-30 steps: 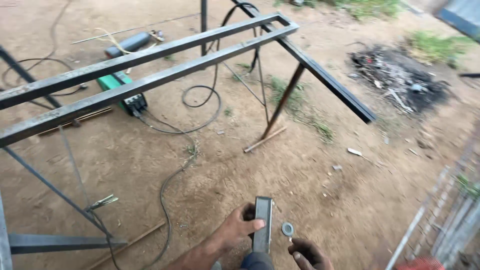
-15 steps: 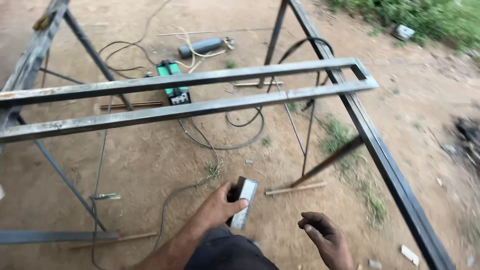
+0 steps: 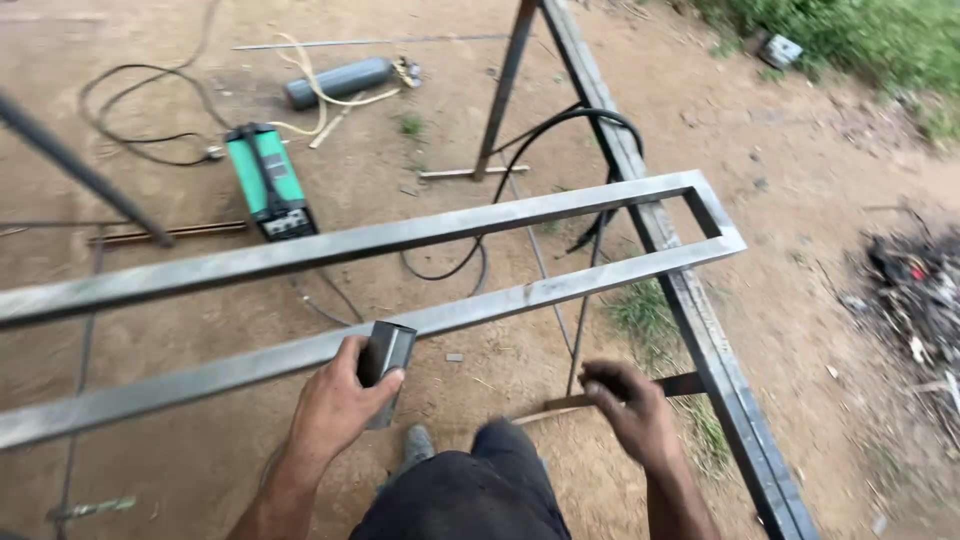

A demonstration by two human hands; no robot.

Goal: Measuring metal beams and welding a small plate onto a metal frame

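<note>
Far left ground: a green welding machine (image 3: 268, 180) lies on the bare dirt, black cables (image 3: 140, 110) looping away from it, with a grey cylinder (image 3: 338, 82) beyond it.
Steel frame: two long rectangular tubes (image 3: 420, 235) run left to right, joined by a short end piece at the right, resting across a slanted steel rail (image 3: 700, 330).
Left hand: the left hand (image 3: 335, 405) has its grip clenched around a short dark piece of rectangular tube (image 3: 385, 365), thumb over its front face.
Where the piece is: held upright, its top against the near long tube, roughly mid-frame, above the dirt and above the person's dark-trousered knee (image 3: 470, 495).
Right hand: the right hand (image 3: 630, 410) is blurred, fingers curled, below the near tube and just left of the slanted rail; whether its grip holds anything I cannot tell.
Far right: grass (image 3: 850, 35) at the top, a heap of ash and debris (image 3: 915, 290) on the dirt.
Step in hand: by the look of it, the short piece is being offered up to the near tube to fix its position.
What comes next calls for: likely squaring the piece against the tube and holding it steady, with the right hand freed to assist.
</note>
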